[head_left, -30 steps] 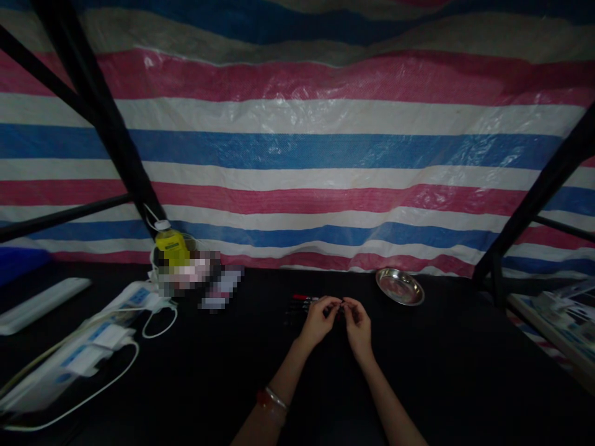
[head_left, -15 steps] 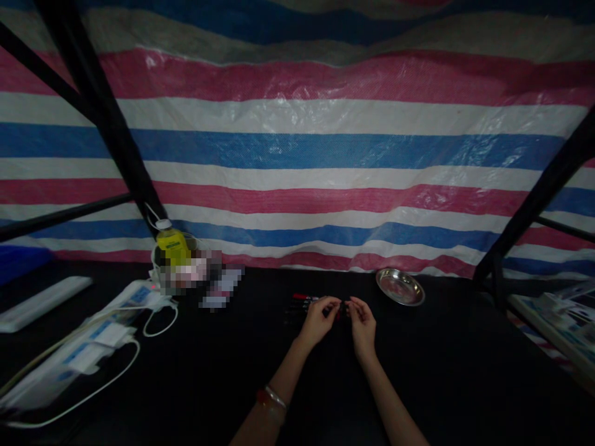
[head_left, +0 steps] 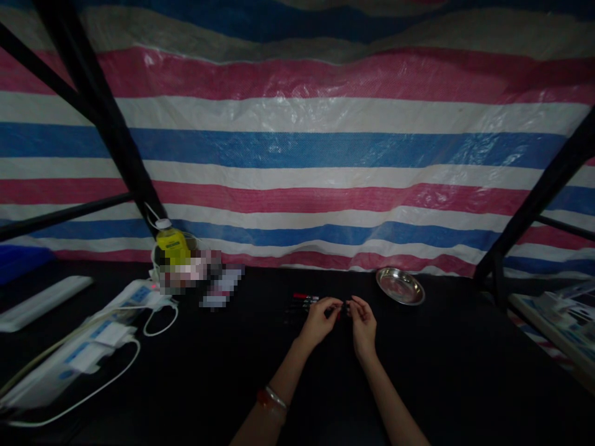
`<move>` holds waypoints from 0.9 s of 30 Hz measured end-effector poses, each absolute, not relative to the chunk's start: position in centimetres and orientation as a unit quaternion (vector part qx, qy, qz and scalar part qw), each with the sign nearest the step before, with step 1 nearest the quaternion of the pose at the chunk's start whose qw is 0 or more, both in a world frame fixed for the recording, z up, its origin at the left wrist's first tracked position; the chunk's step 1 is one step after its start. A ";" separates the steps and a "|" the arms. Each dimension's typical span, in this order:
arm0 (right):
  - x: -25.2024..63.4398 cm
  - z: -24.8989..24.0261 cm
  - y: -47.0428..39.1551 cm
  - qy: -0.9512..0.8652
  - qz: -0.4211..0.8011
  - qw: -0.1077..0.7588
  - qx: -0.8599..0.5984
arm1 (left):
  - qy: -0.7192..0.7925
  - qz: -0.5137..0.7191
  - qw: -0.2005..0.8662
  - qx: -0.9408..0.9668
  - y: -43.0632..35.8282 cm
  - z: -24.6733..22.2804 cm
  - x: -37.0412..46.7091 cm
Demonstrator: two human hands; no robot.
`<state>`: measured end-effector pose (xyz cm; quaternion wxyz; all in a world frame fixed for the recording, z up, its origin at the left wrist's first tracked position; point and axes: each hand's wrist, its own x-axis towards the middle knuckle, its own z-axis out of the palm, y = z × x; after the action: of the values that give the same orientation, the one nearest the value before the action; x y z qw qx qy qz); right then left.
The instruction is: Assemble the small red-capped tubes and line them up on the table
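My left hand [head_left: 318, 320] and my right hand [head_left: 363, 323] meet over a dark table [head_left: 441, 371], fingertips pinched together on a small dark object [head_left: 343, 308] with a bit of red on it. It is too small and dim to identify. Just left of my left hand lie several pens or markers [head_left: 301, 301], one with a red cap. A bracelet sits on my left wrist.
A round metal dish [head_left: 400, 285] rests at the back right of my hands. At the left are a yellow bottle [head_left: 171, 243], white power strips [head_left: 88, 347] with cables, and a white flat bar [head_left: 41, 302]. A striped tarp [head_left: 297, 148] hangs behind; black frame bars flank both sides.
My hands have shifted very slightly and stay pinched on the small object. Nothing else has moved.
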<state>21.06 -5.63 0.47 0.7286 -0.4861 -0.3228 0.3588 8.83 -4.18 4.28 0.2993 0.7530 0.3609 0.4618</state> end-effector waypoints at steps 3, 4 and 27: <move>21.0 0.5 -5.6 -0.320 0.368 0.726 -0.485 | 0.364 0.465 0.297 0.751 -4.2 4.3 8.8; 21.0 0.6 -5.6 -0.319 0.370 0.727 -0.483 | 0.366 0.465 0.295 0.750 -4.2 4.3 8.8; 20.9 1.9 -4.7 -0.334 0.405 0.713 -0.465 | 0.361 0.479 0.275 0.752 -4.2 4.4 8.3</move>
<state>20.88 -4.72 1.88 0.7133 -0.4647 -0.3341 0.4045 8.34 -4.17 4.44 0.2754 0.7516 0.3606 0.4787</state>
